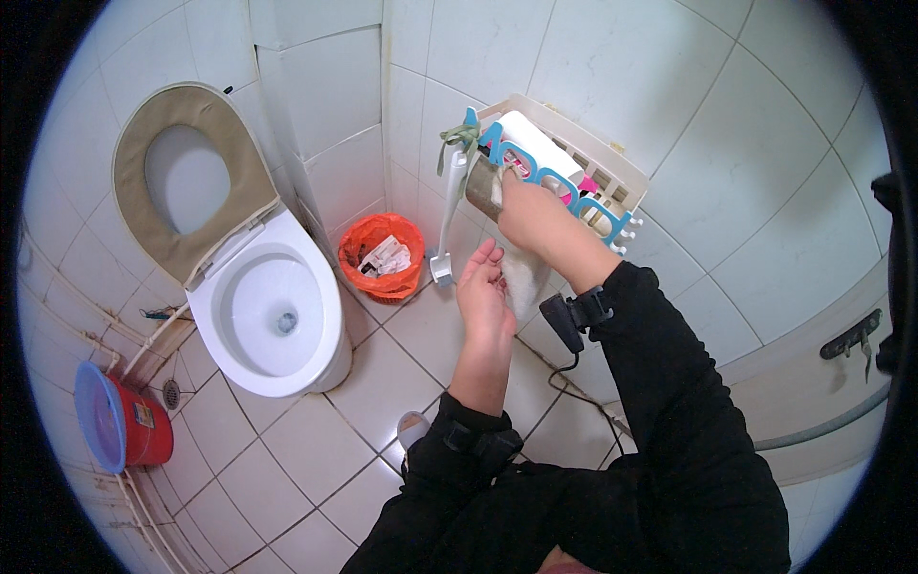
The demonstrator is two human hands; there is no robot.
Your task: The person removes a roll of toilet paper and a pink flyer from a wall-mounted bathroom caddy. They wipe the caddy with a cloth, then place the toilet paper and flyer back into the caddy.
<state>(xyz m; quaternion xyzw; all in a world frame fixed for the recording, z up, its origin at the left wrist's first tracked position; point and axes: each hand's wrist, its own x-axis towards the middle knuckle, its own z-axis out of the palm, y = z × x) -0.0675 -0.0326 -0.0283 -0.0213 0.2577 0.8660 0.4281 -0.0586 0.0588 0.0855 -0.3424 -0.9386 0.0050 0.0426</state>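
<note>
At the front of a wall-mounted plastic basket (631,172), my right hand (531,215) has its fingers on the pale edge of a greyish-brown cloth item (483,188); how firmly they close on it is hidden. My left hand (484,287) is raised palm up below it, fingers slightly curled, beside a whitish fluffy cloth (525,280) that hangs beneath my right hand. Whether the left fingers touch that cloth is unclear. A white roll (541,147) and pink packets lie in the basket behind its blue front. A white toilet brush (452,208) hangs at its left end.
To the left stands a toilet (276,323) with its padded seat (129,172) raised. An orange-lined waste bin (412,276) holds paper between toilet and brush. A red bucket (147,430) with a blue basin is at the far left. A door handle (850,337) is at the right.
</note>
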